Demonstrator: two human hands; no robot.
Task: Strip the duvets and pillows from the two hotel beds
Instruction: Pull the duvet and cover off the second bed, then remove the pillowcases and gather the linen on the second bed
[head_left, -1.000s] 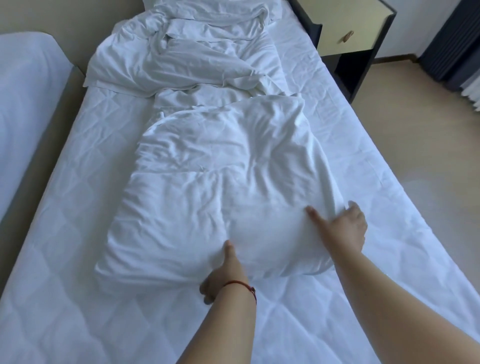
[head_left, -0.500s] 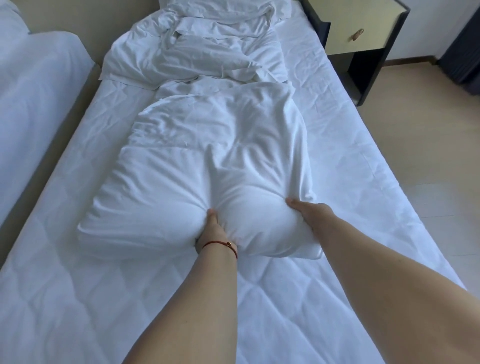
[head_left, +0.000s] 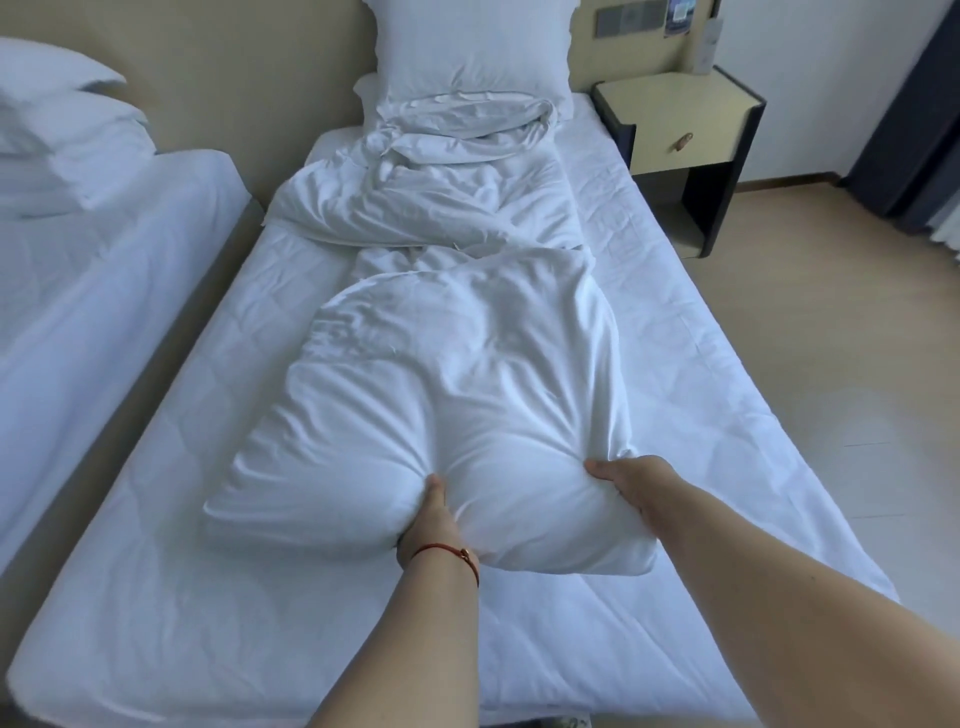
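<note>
From the head camera I'm seeing both hands gripping the puffy white folded duvet at its near edge, left hand digging in, right hand curling around the corner. It's lying mid-mattress on the white quilted bed. A plump white pillow is leaning against the beige headboard; a cream bedside cabinet is standing on pale wooden flooring.

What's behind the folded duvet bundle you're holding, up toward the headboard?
Behind the duvet bundle, gripped by the left hand and right hand, lies a crumpled white cover, then an upright pillow. Whatever is beneath the crumpled cover is hidden.
</note>
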